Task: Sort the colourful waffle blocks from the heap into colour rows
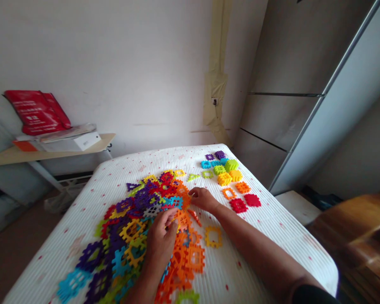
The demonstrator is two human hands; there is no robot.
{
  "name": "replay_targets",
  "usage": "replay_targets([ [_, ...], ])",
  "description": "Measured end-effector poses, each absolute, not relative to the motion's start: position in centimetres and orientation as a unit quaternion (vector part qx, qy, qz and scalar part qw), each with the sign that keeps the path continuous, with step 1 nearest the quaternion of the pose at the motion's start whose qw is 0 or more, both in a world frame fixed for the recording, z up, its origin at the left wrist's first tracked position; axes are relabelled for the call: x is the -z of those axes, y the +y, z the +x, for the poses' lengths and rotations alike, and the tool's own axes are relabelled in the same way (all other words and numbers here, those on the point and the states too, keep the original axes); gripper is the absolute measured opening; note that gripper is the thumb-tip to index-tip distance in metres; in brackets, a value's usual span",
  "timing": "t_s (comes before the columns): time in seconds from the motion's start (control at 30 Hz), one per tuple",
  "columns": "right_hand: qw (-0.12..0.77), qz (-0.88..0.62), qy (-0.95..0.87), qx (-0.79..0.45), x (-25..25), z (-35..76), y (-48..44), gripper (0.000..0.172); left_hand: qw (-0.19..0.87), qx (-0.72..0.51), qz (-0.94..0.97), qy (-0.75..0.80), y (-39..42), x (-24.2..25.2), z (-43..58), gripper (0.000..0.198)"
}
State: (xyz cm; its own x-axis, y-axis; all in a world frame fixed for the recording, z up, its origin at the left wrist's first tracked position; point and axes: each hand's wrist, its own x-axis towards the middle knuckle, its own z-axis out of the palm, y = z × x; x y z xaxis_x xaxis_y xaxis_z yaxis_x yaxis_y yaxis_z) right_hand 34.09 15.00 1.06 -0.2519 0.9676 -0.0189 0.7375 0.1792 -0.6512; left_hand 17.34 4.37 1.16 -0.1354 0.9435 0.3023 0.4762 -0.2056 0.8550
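A big heap of flat interlocking plastic tiles [136, 228] in purple, orange, yellow, blue and red lies on a white quilted bed [272, 219]. My left hand [161, 240] rests on the heap with its fingers curled, pinching an orange tile [182, 218]. My right hand [202, 198] reaches to the heap's far edge, its fingers bent down onto an orange tile there. A single yellow square tile [213, 237] lies alone between my forearms.
A sorted group of tiles [229, 173] in purple, blue, green, yellow, orange and red lies at the bed's far right. A side shelf [50, 152] at the left carries a red bag and a white box. A wardrobe stands at the right.
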Motion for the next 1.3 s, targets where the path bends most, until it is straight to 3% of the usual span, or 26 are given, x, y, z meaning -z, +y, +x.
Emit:
replay_targets([
  [0.37,0.326,-0.568,-0.700,-0.286,-1.6,35.4,15.0,0.026,0.262,-0.493,0.602,0.571,4.3,-1.1,17.4,0.029],
  [0.63,0.465,-0.317,-0.821,-0.097,-4.2,35.2,11.2,0.016,0.345,-0.545,0.514,0.566,4.3,-1.2,17.6,0.046],
  [0.87,0.417,-0.142,-0.896,0.059,-4.1,34.3,9.0,0.032,0.384,-0.614,0.439,0.531,3.5,-3.5,18.2,0.044],
  [1.3,0.402,-0.214,-0.890,-0.029,-4.3,33.5,8.6,0.034,0.381,-0.648,0.402,0.523,3.3,-3.6,17.8,0.051],
])
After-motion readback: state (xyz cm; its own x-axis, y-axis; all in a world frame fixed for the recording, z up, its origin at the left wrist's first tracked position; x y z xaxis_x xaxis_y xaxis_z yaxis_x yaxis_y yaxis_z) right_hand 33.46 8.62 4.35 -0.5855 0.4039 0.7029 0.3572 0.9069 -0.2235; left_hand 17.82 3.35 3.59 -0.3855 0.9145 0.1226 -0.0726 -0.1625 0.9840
